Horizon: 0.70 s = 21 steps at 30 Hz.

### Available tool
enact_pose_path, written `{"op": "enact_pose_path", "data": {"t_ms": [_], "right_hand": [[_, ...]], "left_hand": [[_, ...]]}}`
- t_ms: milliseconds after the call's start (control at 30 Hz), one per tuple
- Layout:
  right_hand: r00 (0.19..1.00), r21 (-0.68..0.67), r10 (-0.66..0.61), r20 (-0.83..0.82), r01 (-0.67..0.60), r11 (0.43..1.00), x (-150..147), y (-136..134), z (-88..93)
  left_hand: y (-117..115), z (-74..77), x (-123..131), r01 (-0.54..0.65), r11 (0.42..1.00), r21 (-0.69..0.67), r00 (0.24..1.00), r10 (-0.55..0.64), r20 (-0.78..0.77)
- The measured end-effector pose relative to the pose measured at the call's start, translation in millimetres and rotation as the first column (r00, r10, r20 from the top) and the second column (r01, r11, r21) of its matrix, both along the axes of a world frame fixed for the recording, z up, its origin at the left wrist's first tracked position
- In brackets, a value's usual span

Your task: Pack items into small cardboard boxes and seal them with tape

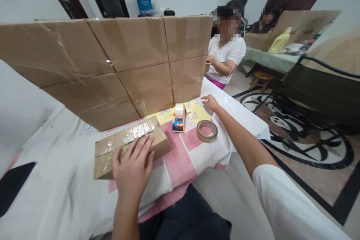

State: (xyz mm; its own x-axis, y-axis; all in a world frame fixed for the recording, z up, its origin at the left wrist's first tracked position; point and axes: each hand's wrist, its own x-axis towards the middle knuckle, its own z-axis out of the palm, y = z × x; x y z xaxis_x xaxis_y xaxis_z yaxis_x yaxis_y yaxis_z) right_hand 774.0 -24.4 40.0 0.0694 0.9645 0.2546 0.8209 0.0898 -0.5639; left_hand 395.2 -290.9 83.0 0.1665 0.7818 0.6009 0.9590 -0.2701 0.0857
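A small cardboard box [129, 135], its seams covered with shiny tape, lies on the cloth in front of me. My left hand [133, 161] rests on its top and near edge with the fingers stretched out, not gripping. My right hand [210, 103] is held out over the far right part of the cloth, fingers apart and nothing visible in them. Between the hands sit a tape dispenser [179, 120] with a clear roll and an orange side, and a roll of brown tape [207, 131] lying flat nearby.
A tall wall of stacked cardboard boxes [140, 60] stands across the back. Past its right end sits a person in a white top [229, 52]; another person is farther back. A dark flat object [15, 185] lies at far left. A dark chair [323, 82] stands on the right.
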Motion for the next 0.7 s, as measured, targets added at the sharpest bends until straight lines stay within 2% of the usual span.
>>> {"op": "enact_pose_path", "data": {"t_ms": [67,167,367,533,700], "right_hand": [[0.999,-0.055,-0.019,0.026,0.021,0.998,8.5,7.3,-15.7],[0.999,-0.097,-0.03,0.043,0.034,0.995,3.4,19.1,-31.1],[1.0,-0.082,-0.006,0.004,0.006,0.997,-12.5,34.5,-38.4],[0.989,-0.025,-0.042,-0.144,0.039,0.999,-18.1,27.2,-29.0],[0.935,0.039,-0.015,-0.354,0.031,0.999,-29.8,-6.2,2.0]], "left_hand": [[2.6,0.1,0.3,-0.005,1.0,0.011,1.0,0.005,-0.011],[4.2,0.1,1.0,-0.014,1.0,0.019,0.999,0.015,-0.032],[4.4,0.7,0.6,-0.009,1.0,-0.004,0.999,0.009,-0.047],[3.7,1.7,2.0,-0.016,1.0,0.003,0.999,0.016,-0.038],[4.7,2.3,-6.5,0.005,1.0,0.001,1.0,-0.005,-0.027]]}}
